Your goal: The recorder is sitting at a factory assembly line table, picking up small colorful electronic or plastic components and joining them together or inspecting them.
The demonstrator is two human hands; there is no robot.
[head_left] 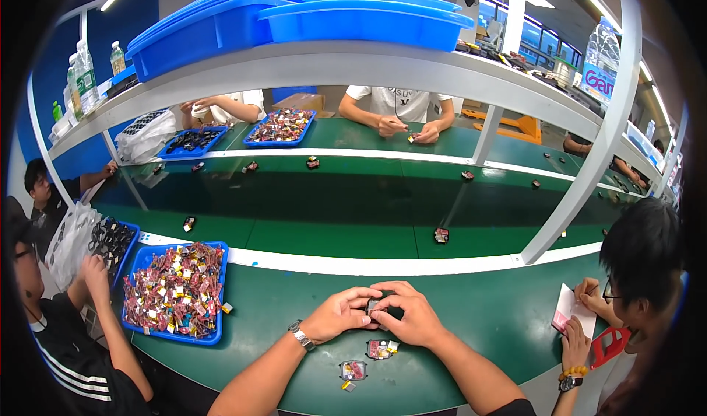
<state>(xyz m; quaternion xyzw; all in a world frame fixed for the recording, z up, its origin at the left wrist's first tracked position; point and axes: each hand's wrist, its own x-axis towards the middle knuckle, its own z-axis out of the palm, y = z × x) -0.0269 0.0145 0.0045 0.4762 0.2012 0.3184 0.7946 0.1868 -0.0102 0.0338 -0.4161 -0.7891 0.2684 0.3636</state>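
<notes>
Over the green tabletop, my left hand [342, 314] and my right hand [409, 314] meet, fingers closed around a small dark watch-shaped case [373, 305]. Fingers cover most of it. Just below my hands lies an open watch-shaped case [378, 350] with a red circuit board and a silver-and-yellow battery piece. Nearer to me sits a second open case [354, 370], its small battery piece [348, 386] hanging out at the lower edge. To the left of my hands stands a blue tray [224, 268] heaped with red circuit boards [173, 287] and battery pieces.
Beyond a white rail [331, 263], several small cases, one here [441, 235], lie spaced along a green belt [331, 228]. A shelf with blue bins [361, 25] spans overhead. Co-workers sit left, right and opposite; the right one holds a pink-and-white booklet [573, 311]. A slanted post [582, 180] rises at right.
</notes>
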